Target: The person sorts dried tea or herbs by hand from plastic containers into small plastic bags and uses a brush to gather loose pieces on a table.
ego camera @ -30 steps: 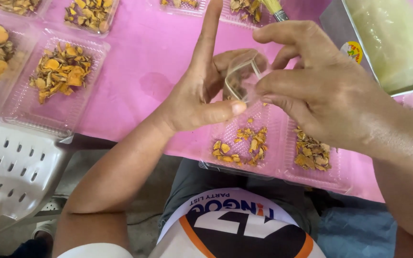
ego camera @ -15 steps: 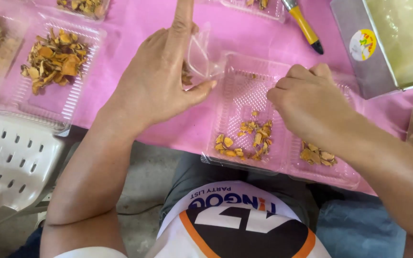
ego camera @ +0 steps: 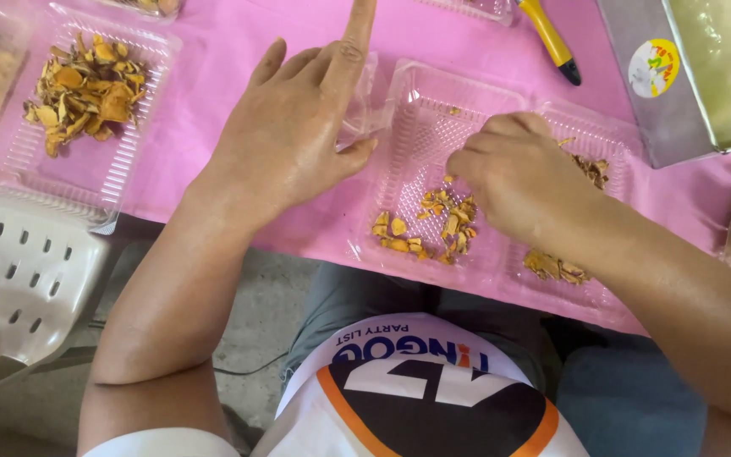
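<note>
1. Two hands have come down to the table: your left hand (ego camera: pixel 298 140) lies spread, forefinger out, beside the clear tray (ego camera: pixel 433 127).
2. Your right hand (ego camera: pixel 522 173) now curls inside it, above the dried pieces (ego camera: pixel 433 228); whether it pinches anything, I cannot tell.
3. Left of your left hand sits a fuller tray (ego camera: pixel 19 161).

A clear plastic clamshell tray (ego camera: pixel 433 161) lies open between the left fingers (ego camera: pixel 344 72) and the right fingers (ego camera: pixel 475 156), dried orange-yellow pieces at its near edge. Left of the left fingers sits another clear tray (ego camera: pixel 10 169), heaped with the same pieces. Beyond the right fingers, a grey box (ego camera: pixel 636 110) carries a round white, yellow and red sticker (ego camera: pixel 653 68).
</note>
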